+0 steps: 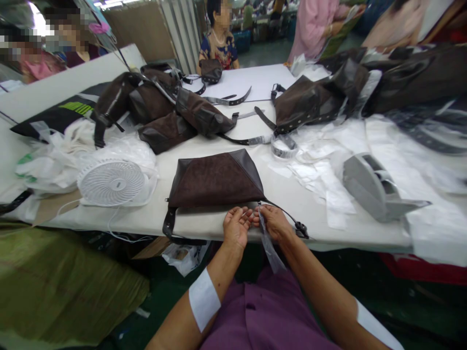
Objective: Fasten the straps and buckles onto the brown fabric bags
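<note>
A dark brown bag [219,180] with black corners lies on the white table [207,221], its studded strap [169,223] hanging at the left and a thin strap running to a buckle [301,228] on the right. Just below the bag's right part, my right hand [273,221] pinches a strip of clear plastic [270,250] that dangles over the table edge. My left hand [238,224] is palm up beside it, fingers curled towards the right hand; whatever lies between its fingertips is too small to name.
A white fan [112,183] and plastic bags stand left. Brown bags [146,104] pile behind, more [310,99] at the back right. White sheets [337,194] and a grey tape dispenser [375,189] lie right. A person [219,43] is across the table, others further off.
</note>
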Demonstrator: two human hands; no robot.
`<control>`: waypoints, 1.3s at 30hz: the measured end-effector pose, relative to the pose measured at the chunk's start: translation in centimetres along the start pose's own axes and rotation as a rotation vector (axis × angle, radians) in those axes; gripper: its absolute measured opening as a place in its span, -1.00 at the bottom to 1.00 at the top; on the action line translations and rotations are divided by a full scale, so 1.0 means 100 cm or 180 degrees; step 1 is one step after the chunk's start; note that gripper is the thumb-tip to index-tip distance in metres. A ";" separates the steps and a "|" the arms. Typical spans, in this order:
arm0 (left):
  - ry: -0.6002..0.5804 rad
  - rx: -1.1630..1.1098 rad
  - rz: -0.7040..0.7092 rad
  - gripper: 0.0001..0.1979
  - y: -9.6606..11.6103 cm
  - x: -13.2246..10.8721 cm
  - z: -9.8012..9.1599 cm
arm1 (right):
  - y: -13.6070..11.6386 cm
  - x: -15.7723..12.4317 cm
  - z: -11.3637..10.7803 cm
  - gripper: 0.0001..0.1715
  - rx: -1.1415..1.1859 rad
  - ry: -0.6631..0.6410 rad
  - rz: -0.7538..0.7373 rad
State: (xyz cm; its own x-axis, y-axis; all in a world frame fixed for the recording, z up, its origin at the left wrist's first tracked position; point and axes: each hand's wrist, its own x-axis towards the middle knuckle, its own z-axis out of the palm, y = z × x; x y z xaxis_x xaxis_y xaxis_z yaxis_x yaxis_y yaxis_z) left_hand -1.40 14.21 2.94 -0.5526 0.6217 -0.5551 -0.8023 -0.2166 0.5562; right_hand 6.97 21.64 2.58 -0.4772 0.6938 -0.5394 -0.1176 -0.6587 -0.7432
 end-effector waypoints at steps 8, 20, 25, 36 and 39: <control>0.0173 0.0603 0.0498 -0.63 0.002 0.005 -0.001 | 0.000 -0.001 0.000 -0.90 -0.0006 0.0059 0.0003; 0.0182 0.1557 0.1209 -0.70 0.010 0.014 0.005 | 0.010 0.003 0.003 -0.83 0.0039 0.0255 -0.0319; 0.0122 0.1295 0.0992 -0.67 0.013 0.008 0.016 | 0.014 0.007 0.001 -0.79 0.0196 0.0229 -0.0401; -0.0011 0.1112 0.0860 -0.65 0.009 0.001 0.026 | 0.018 0.009 -0.002 -0.81 -0.0117 0.0513 -0.0441; -0.0097 0.1224 0.0841 -0.66 0.004 0.000 0.032 | 0.022 0.009 -0.002 -0.82 -0.0402 0.0570 -0.0634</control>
State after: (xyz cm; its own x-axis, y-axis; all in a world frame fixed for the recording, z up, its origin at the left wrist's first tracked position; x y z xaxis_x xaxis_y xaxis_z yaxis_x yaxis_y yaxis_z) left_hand -1.05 16.53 5.12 -0.7152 0.6058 -0.3485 -0.4901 -0.0793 0.8680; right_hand 6.44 20.87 0.38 -0.2931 0.8534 -0.4310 -0.0788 -0.4708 -0.8787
